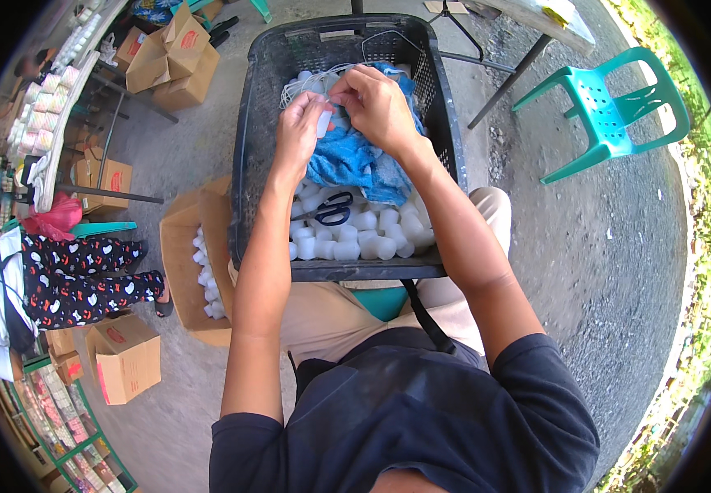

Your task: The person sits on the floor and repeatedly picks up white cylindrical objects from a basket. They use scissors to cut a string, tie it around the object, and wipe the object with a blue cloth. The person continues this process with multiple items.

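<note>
**Both hands on a small white piece over the crate**

Right now we have both hands raised above the far half of a black plastic crate (pixel 446 123) that rests on our lap. Our left hand (pixel 300 131) pinches a small white plastic piece (pixel 323 123) between thumb and fingertips, the fingers drawn together on it. Our right hand (pixel 378 103) curls over from the other side, its fingertips closed on the top end of the same piece, so the piece sits clamped between the two hands.

Just under our fingers lies a crumpled blue towel (pixel 355 164), and beyond the fingertips a tangle of white string (pixel 310 78) spreads toward the crate's far wall. Whether the string reaches the piece we cannot tell. Nearer to us than the fingers, past the towel's edge, a pair of black-handled scissors (pixel 332 209) lies on a bed of white plastic pieces (pixel 364 234) that fills the near part of the crate.

Well to the left of our left fingers and lower, an open cardboard box (pixel 179 246) on the ground holds more white pieces. Farther left a seated person's patterned trouser legs (pixel 84 279) show. Well off to the right of our right fingers stands a green plastic chair (pixel 610 107).
</note>
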A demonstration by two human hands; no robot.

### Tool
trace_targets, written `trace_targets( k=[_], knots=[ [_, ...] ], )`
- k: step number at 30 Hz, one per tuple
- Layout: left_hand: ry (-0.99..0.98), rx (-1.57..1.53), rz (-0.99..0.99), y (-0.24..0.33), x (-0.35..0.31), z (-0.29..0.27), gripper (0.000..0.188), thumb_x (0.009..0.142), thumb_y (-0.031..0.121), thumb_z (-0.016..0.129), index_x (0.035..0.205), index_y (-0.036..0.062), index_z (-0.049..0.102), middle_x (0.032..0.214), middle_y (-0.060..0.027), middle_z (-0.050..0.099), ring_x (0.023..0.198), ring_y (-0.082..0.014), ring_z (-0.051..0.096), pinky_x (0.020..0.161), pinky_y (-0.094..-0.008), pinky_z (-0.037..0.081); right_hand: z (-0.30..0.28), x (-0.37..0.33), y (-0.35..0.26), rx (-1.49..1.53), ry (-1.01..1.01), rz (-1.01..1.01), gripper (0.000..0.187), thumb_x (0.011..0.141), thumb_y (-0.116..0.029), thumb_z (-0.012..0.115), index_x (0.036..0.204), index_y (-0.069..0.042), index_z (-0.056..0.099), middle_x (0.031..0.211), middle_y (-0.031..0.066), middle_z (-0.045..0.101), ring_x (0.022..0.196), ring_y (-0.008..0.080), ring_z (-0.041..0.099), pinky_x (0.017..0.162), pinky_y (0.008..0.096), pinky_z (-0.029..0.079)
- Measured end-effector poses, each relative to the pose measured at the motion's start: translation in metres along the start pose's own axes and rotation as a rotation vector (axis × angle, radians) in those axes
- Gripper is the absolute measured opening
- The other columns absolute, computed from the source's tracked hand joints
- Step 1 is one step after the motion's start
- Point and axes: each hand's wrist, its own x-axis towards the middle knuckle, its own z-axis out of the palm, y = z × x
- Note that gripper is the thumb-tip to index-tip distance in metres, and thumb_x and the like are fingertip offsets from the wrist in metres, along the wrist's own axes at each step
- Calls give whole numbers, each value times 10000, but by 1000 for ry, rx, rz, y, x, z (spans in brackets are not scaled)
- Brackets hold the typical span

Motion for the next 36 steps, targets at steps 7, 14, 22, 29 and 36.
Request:
trace_targets(
  k=[7,14,22,29,36],
  knots=[
    [4,-11,173,12,-7,6,150,959,209,562,967,68,614,855,-20,630,676,-81,565,611,-236,474,-17,5,16,12,278,343,89,813,-69,692,826,3,641,730,134,657,661,202,650,616,318,506],
    [45,-28,135,14,-7,-2,178,931,252,633,916,74,628,793,19,603,651,-49,551,534,-217,440,-5,-1,-17,35,-11,145,134,709,-78,727,744,-39,603,752,103,602,714,295,614,626,396,492],
    [-159,368,358,32,-14,0,199,867,242,706,944,62,748,837,-23,646,696,-85,572,597,-233,447,-9,-1,4,-130,160,269,142,733,-107,703,733,-45,575,753,109,612,735,306,621,642,405,498],
    [6,39,22,19,-7,-12,253,911,280,655,975,40,705,788,4,630,595,-37,519,484,-214,403,-7,0,-11,107,-76,14,86,751,7,639,824,-21,604,820,123,605,773,309,615,673,380,507],
    [-56,63,45,19,-5,-12,162,930,195,607,897,39,634,772,-1,635,587,-31,534,468,-205,392,-2,0,-12,230,-54,68,107,746,45,621,829,-15,592,814,135,611,782,319,621,672,371,510]
  ],
)
